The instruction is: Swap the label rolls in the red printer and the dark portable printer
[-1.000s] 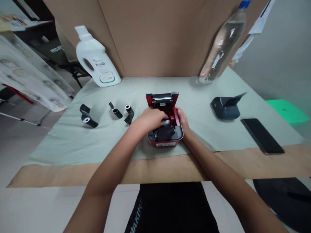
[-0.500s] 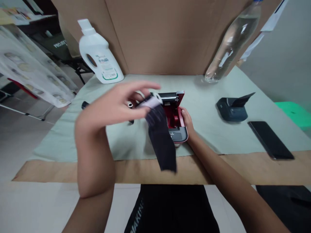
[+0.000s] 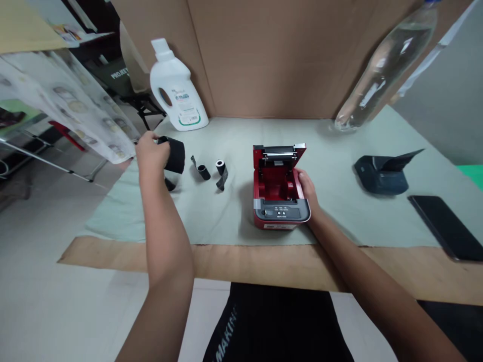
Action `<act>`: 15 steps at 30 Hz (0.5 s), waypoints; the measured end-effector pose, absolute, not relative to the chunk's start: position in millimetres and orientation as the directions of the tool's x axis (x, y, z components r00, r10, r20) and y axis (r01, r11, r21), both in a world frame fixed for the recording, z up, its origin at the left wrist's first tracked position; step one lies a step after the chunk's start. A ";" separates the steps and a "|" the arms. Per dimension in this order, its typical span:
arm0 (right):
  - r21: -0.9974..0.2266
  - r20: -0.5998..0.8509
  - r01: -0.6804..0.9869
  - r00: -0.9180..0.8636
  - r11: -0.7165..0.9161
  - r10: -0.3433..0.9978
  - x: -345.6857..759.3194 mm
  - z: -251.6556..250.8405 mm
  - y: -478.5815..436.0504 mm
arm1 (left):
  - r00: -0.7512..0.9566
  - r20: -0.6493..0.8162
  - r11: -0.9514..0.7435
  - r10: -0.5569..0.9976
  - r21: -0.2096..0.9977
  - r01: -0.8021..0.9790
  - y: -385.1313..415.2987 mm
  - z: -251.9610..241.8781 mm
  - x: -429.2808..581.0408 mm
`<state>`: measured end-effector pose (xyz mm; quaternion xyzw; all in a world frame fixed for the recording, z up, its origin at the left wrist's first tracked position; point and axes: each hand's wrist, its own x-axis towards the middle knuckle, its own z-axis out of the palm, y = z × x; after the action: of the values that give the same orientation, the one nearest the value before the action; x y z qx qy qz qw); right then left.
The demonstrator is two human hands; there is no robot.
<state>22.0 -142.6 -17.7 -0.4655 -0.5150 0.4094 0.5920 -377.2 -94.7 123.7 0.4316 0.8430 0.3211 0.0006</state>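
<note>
A small red printer (image 3: 279,192) sits open on the pale green cloth (image 3: 226,211), its paper bay empty and its lid tipped back. My right hand (image 3: 306,187) rests against its right side, fingers curled on the casing. My left hand (image 3: 150,152) is out at the left of the cloth, closed on a black paper roll (image 3: 174,154) with a loose strip. Beside it lie two small black rolls (image 3: 204,172) (image 3: 221,171), and another dark roll (image 3: 169,184) shows under my left wrist.
A white detergent jug (image 3: 177,92) and a clear water bottle (image 3: 381,70) stand against the cardboard wall (image 3: 271,55). A dark blue printer (image 3: 383,172) and a black phone (image 3: 447,227) lie at the right. A wooden board edge (image 3: 264,261) runs along the front.
My left hand lifted the black paper roll out of the red printer and carried it left toward the other rolls. The printer bay is now empty. My right hand stayed on the printer.
</note>
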 end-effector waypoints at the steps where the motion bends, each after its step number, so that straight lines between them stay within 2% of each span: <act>1: -0.973 0.226 -0.004 0.138 0.229 0.964 22.6 -18.0 -142.3 | -0.640 0.265 0.429 0.721 0.554 0.713 -94.8 119.2 -379.2; 7: -0.974 0.227 0.031 0.126 0.225 0.966 26.2 -20.3 -140.5 | -0.680 0.226 0.458 0.698 0.589 0.666 -102.1 112.6 -395.6; 11: -0.971 0.237 0.060 0.119 0.231 0.964 27.6 -19.6 -140.0 | -0.614 0.170 0.454 0.771 0.529 0.717 -107.4 100.0 -403.5; 15: -0.973 0.231 0.041 0.110 0.228 0.967 28.4 -18.9 -138.8 | -0.539 0.001 0.483 0.842 0.443 0.755 -109.6 86.4 -410.3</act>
<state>28.4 -138.8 -18.9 -0.4733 -0.5320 0.4024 0.5753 -410.3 -109.6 86.4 0.4677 0.8541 0.1999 0.1090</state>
